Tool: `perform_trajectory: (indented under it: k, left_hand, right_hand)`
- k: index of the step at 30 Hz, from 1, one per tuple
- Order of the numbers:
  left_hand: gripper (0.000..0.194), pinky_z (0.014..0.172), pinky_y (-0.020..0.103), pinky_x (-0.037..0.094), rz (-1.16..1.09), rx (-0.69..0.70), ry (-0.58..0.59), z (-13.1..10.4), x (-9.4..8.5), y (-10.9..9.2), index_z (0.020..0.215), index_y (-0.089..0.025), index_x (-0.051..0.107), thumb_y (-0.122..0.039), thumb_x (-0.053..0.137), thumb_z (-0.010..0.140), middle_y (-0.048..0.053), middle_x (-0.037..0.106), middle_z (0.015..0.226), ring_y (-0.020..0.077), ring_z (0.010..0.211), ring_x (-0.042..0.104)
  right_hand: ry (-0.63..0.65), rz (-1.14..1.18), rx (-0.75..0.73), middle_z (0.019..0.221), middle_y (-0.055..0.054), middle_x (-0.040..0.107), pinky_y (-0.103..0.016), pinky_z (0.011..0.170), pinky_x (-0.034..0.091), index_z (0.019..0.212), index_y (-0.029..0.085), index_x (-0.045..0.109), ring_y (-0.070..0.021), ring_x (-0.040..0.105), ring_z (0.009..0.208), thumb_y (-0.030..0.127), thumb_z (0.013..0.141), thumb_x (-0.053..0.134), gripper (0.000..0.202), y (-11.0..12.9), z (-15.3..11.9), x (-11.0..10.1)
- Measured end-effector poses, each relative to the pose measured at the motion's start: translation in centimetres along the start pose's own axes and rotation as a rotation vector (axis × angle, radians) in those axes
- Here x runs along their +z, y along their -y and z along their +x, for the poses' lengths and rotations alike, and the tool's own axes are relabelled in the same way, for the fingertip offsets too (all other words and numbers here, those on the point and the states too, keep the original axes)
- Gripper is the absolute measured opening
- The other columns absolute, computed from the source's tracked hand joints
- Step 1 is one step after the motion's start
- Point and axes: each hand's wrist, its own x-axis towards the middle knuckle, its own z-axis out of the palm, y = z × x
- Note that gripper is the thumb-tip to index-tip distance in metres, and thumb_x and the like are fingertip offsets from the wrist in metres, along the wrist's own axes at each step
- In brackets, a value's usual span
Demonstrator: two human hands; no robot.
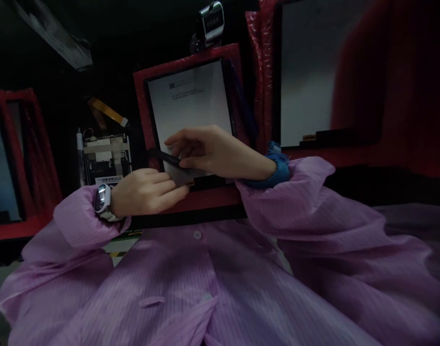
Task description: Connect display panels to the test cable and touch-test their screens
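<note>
Red bubble wrap (142, 101) under flat panel (198, 113), pale grey face, black edges, slightly skewed; right hand (212, 153) over its lower part, thumb and fingers pinching black stick (165, 157); left hand (147, 192) at lower-left corner, grip can't tell. Panel top: dark square code (171, 86); printed lines (187, 94), unreadable.

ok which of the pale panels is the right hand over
The middle panel, with a dark mark and text near its top. The right hand is over its lower part; no hand is over the left panel or the right panel.
</note>
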Motion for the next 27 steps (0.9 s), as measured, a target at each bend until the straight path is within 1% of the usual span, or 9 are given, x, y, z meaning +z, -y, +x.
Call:
perform_trajectory:
  k: [2,5,9,12,15,20,24,27]
  left_hand:
    - [0.014,0.052,0.023,0.045,-0.015,0.03,0.057,0.2,0.7,-0.6,0.103,-0.011,0.064,-0.006,0.055,0.093,-0.004,0.064,0.064,0.0102,0.056,0.059]
    - [0.02,0.054,0.022,0.048,-0.004,0.03,0.114,0.0,1.3,-1.1,0.106,-0.01,0.065,-0.003,0.05,0.094,-0.001,0.068,0.069,0.0106,0.061,0.064]
    - [0.021,0.053,0.022,0.048,0.006,0.011,0.133,-0.2,1.5,-1.2,0.11,-0.007,0.064,-0.004,0.048,0.096,0.0,0.069,0.07,0.0107,0.062,0.064]
    - [0.022,0.05,0.022,0.047,0.018,0.002,0.127,-0.1,1.4,-1.3,0.111,-0.005,0.063,-0.003,0.048,0.095,0.0,0.069,0.069,0.0104,0.06,0.063]
    - [0.022,0.05,0.023,0.046,0.037,0.002,0.121,0.1,1.3,-1.4,0.111,-0.005,0.064,-0.003,0.048,0.095,0.0,0.068,0.069,0.0101,0.06,0.062]
    - [0.02,0.048,0.024,0.042,0.025,0.002,0.112,0.1,1.0,-1.2,0.108,-0.005,0.065,-0.003,0.05,0.094,-0.002,0.061,0.062,0.0105,0.056,0.058]
    - [0.02,0.048,0.024,0.039,0.025,0.005,0.122,0.2,0.7,-1.1,0.101,-0.01,0.067,-0.003,0.05,0.094,-0.003,0.058,0.06,0.0101,0.054,0.055]
    - [0.019,0.047,0.024,0.039,0.021,0.007,0.12,0.3,0.6,-1.0,0.101,-0.01,0.067,-0.002,0.053,0.092,-0.003,0.06,0.062,0.0101,0.053,0.054]
  right_hand:
    - [0.003,0.01,0.027,0.089,-0.001,0.067,-0.024,0.072,0.055,0.117,0.015,0.063,-0.0117,0.065,0.08,0.007,0.08,0.062,0.038,0.2,-0.3,0.0]
    - [-0.024,-0.091,0.053,0.086,-0.001,0.066,-0.023,0.069,0.051,0.115,0.015,0.065,-0.011,0.063,0.077,0.005,0.082,0.057,0.036,0.7,-0.7,0.0]
    - [-0.009,-0.307,0.057,0.085,-0.001,0.066,-0.023,0.068,0.045,0.107,0.016,0.07,-0.0095,0.058,0.072,0.001,0.081,0.051,0.035,1.4,-1.0,-0.1]
    - [0.023,-0.387,0.053,0.084,-0.002,0.064,-0.022,0.064,0.041,0.094,0.016,0.072,-0.0077,0.053,0.067,0.001,0.079,0.052,0.029,1.8,-1.0,0.0]
    - [0.035,-0.363,0.074,0.081,-0.001,0.063,-0.021,0.061,0.039,0.083,0.014,0.069,-0.0062,0.05,0.063,0.003,0.077,0.055,0.019,1.9,-1.0,0.0]
    - [0.058,-0.228,0.144,0.065,0.004,0.059,-0.021,0.057,0.039,0.081,0.016,0.062,-0.0062,0.05,0.058,0.007,0.081,0.058,0.01,1.7,-0.8,-0.1]
    - [0.04,-0.169,0.157,0.062,0.005,0.06,-0.023,0.057,0.043,0.077,0.02,0.057,-0.008,0.055,0.058,0.009,0.082,0.061,0.013,1.7,-0.8,-0.3]
    - [0.003,-0.136,0.15,0.063,0.004,0.06,-0.024,0.058,0.044,0.074,0.021,0.055,-0.0092,0.057,0.06,0.01,0.082,0.062,0.015,1.9,-0.9,-0.3]
